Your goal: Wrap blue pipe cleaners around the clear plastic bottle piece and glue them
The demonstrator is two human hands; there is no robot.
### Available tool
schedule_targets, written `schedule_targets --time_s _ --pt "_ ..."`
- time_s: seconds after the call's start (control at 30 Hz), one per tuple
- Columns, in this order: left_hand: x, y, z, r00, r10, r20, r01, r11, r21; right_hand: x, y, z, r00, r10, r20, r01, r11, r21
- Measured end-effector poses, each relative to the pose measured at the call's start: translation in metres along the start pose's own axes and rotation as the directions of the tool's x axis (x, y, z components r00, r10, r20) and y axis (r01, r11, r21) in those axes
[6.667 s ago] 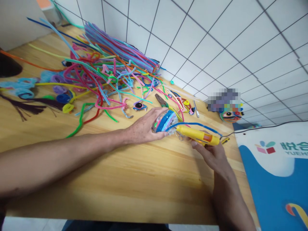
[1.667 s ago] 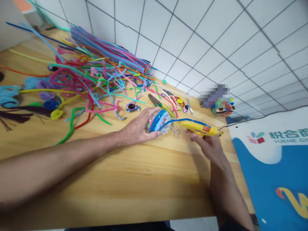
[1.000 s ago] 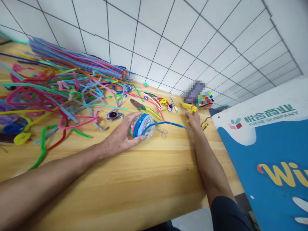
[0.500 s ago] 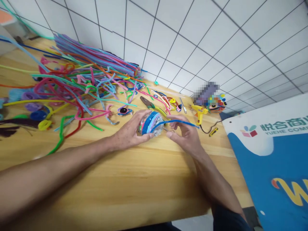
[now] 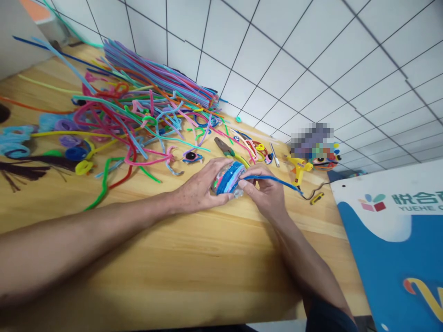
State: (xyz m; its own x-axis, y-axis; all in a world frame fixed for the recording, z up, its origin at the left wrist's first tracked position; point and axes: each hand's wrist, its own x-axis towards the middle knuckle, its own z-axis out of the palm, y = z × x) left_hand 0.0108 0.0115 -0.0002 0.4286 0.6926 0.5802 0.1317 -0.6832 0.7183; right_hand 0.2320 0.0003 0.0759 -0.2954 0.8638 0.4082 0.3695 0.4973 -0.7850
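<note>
Between my two hands is a rounded, clear object wrapped in blue, lilac and light blue pipe cleaners [image 5: 230, 178]. My left hand [image 5: 204, 186] grips it from the left, thumb below and fingers over the far side. My right hand [image 5: 265, 191] pinches a dark blue pipe cleaner [image 5: 277, 179] against the right side of the wrapped object; its loose end sticks out to the right past the hand. Pliers [image 5: 224, 146] with green and yellow handles lie just behind the object. To the left of them is a small piece with a black eye [image 5: 191, 157].
Loose, tangled pipe cleaners [image 5: 114, 124] cover the left of the wooden table [image 5: 194, 263], with a bundle of straight ones [image 5: 159, 76] by the tiled wall. At the right lie a yellow glue gun [image 5: 298, 169], a yellow cutter [image 5: 317, 198] and a blue-white board [image 5: 391, 244].
My right hand has closed in on the wrapped object and now pinches the blue pipe cleaner, where its fingers were apart before. The whole view has shifted, so everything sits further right.
</note>
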Motion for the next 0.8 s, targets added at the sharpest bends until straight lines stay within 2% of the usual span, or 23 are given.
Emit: schedule_targets --time_s 0.3,0.43,0.8 --pt "0.001 0.000 0.000 1.000 -0.005 0.008 0.005 1.000 0.014 0.006 -0.006 0.002 0.995 0.096 -0.004 -0.096 0.995 -0.018" --pt "0.000 0.000 -0.004 0.999 0.006 0.043 -0.006 1.000 -0.011 0.008 -0.010 0.003 0.990 0.140 -0.004 -0.140 0.988 -0.059" --pt "0.000 -0.002 -0.001 0.999 0.041 0.005 -0.041 0.999 -0.002 0.006 -0.009 0.006 0.990 0.144 -0.014 -0.144 0.989 -0.044"
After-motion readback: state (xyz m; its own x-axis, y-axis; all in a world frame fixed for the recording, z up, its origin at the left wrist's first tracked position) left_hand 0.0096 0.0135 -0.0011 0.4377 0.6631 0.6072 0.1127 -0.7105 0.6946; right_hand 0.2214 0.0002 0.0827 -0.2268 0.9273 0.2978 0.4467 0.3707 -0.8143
